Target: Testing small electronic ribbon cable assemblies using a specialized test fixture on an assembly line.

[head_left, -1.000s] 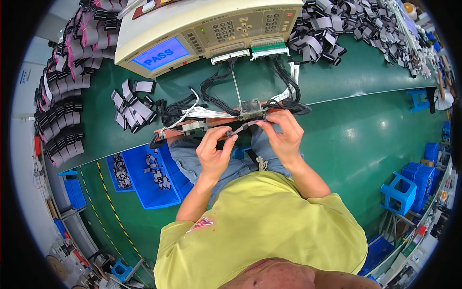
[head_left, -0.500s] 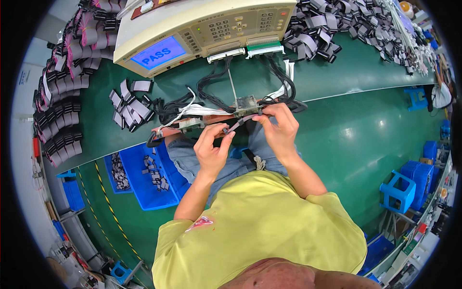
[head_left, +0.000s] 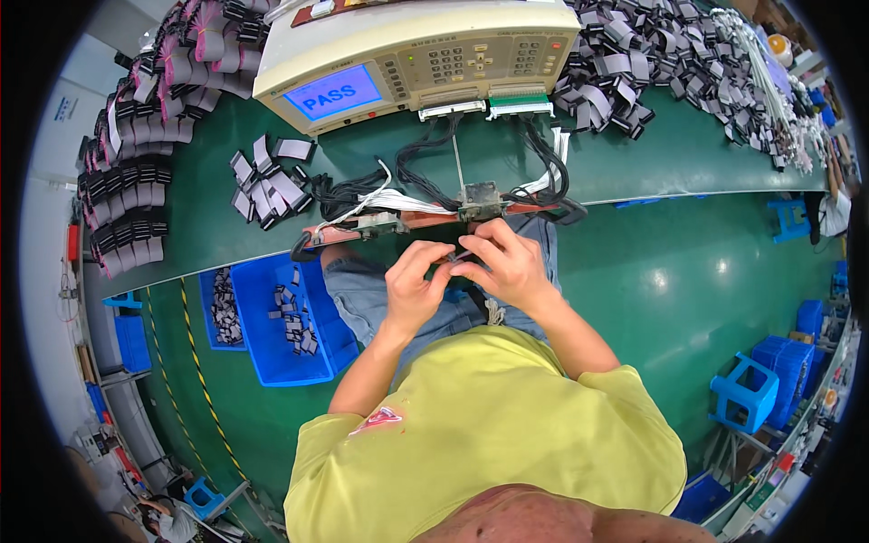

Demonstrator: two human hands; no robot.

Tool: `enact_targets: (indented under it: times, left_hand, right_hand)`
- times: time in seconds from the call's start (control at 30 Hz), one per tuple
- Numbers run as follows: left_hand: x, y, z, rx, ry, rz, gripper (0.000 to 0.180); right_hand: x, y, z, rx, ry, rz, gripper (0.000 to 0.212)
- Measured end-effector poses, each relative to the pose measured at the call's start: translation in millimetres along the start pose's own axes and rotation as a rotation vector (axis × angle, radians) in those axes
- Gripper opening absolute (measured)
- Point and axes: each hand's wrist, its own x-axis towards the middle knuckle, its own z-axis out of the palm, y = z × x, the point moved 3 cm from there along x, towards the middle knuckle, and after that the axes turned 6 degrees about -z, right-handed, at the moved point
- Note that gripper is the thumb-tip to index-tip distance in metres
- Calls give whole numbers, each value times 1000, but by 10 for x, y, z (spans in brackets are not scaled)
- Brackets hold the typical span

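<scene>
The left hand (head_left: 415, 282) and the right hand (head_left: 510, 271) are close together, thumbs and forefingers pinched on a small cable (head_left: 461, 256) between them. Only a dark and pinkish-grey bit of it shows; whether the fingertips touch each other cannot be told. The cable is over the shorts (head_left: 356, 301), just off the front of the bench (head_left: 625, 163), so a loose pinch could drop it onto the lap or the floor. With the fingers this tight, a hard bend or a sideways pull might strain the ribbon where it enters its connector; their cover also makes a wrong-way-round end easy to miss.

Just beyond the fingertips is a block (head_left: 479, 201) on the reddish bar (head_left: 427, 218), with a smaller block (head_left: 377, 223) to its left. Black wires (head_left: 418, 163) and white wires (head_left: 398, 199) lie slack behind them; a knuckle catching one could tug a plug at the instrument (head_left: 421, 68), whose screen (head_left: 333, 92) is lit blue.

Farther out, a small heap (head_left: 264, 190) lies left of the wires, a large heap (head_left: 602, 90) right of the instrument, and bundles (head_left: 131, 195) at far left. Below the bench edge, a blue bin (head_left: 291, 373) holds more pieces; since the heaps look alike, a cable laid in the wrong one would probably be hard to pick out
</scene>
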Motion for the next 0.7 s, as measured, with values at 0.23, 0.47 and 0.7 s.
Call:
enact_targets:
  times: [0.23,0.47,0.7]
  left_hand:
    - [113,-80,191,-51,-4,-96,25]
    - [211,-185,194,-71,9,-194,21]
    - [248,-168,210,-44,9,-165,14]
  right_hand:
    - [0,-45,35,-71,66,109,18]
    - [53,-49,101,-136,204,137,11]
    - [87,-52,122,-177,184,141,12]
